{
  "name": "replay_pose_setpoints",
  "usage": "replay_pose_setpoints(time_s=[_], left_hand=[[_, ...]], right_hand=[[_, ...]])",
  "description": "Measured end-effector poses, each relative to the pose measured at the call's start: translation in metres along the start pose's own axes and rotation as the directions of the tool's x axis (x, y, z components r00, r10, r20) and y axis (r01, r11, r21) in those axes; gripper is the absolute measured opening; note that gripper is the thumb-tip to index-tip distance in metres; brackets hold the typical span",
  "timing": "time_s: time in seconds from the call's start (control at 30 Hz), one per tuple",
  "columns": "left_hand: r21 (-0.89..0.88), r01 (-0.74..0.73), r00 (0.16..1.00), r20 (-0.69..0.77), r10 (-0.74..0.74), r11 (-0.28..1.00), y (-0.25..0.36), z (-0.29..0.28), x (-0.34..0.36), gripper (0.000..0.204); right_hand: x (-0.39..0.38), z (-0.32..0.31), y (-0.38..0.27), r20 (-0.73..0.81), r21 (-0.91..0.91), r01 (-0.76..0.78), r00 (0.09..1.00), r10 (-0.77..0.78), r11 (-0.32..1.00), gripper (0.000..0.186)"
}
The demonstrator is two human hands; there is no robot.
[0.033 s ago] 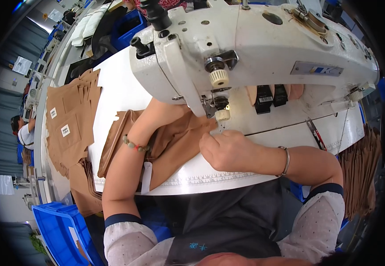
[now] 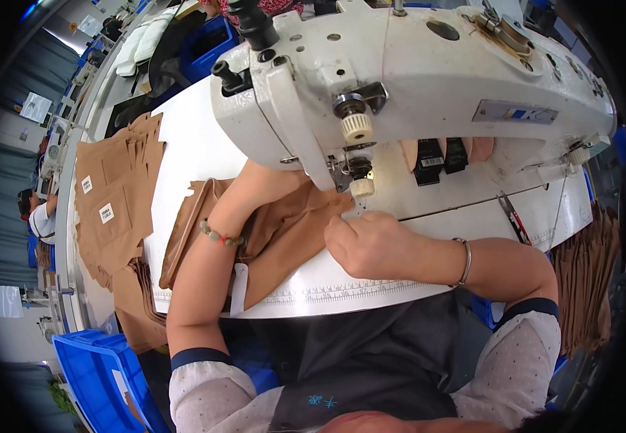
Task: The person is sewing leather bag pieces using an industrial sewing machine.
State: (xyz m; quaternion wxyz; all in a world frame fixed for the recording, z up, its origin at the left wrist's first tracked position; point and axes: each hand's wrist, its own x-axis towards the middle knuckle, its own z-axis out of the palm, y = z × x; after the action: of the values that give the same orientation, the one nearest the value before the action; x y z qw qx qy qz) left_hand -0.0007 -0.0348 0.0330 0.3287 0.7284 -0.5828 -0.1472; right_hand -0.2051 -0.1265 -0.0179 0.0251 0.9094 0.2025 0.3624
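Note:
Under the head of a white sewing machine [image 2: 414, 86], my left hand [image 2: 273, 184] reaches onto folded brown fabric [image 2: 280, 252]; its fingers are hidden behind the machine head and cloth. A white strip [image 2: 238, 289] lies by my left forearm, over the fabric's front edge. My right hand [image 2: 363, 244] is closed, fingertips curled at the fabric's right edge, just in front of the needle area; what it pinches, if anything, is hidden. Red-and-black snips [image 2: 513, 216] lie on the white tabletop [image 2: 349, 296], to the right of this hand.
Stacked brown cut pieces [image 2: 115, 180] lie at left, above a blue bin [image 2: 86, 346]. Black labels [image 2: 428, 162] sit behind the needle. More brown pieces [image 2: 580, 281] hang at right. Another blue bin [image 2: 208, 50] is behind the machine. A co-worker [image 2: 39, 216] sits far left.

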Motion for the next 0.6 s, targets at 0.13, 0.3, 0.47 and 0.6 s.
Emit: replay_pose_setpoints(time_s=[0.13, 0.3, 0.47, 0.6], left_hand=[[0.040, 0.021, 0.998, 0.060, -0.023, 0.999, -0.006, -0.002, 0.004, 0.026], [-0.134, 0.017, 1.000, 0.021, -0.014, 0.991, 0.001, -0.002, -0.001, 0.025], [-0.097, 0.001, 0.999, 0.036, 0.003, 0.995, -0.005, -0.002, 0.000, 0.026], [-0.064, 0.020, 0.998, 0.065, -0.015, 0.998, -0.003, -0.003, 0.002, 0.024]], right_hand=[[0.001, 0.000, 0.001, -0.018, 0.006, -0.013, 1.000, 0.013, 1.000, 0.013], [0.001, -0.012, 0.001, 0.167, -0.003, -0.010, 0.986, 0.010, 1.000, 0.025], [0.002, -0.012, 0.002, 0.136, -0.043, 0.011, 0.991, -0.005, 0.999, 0.027], [0.002, -0.011, 0.001, 0.117, -0.067, 0.001, 0.993, 0.007, 0.998, 0.027]])
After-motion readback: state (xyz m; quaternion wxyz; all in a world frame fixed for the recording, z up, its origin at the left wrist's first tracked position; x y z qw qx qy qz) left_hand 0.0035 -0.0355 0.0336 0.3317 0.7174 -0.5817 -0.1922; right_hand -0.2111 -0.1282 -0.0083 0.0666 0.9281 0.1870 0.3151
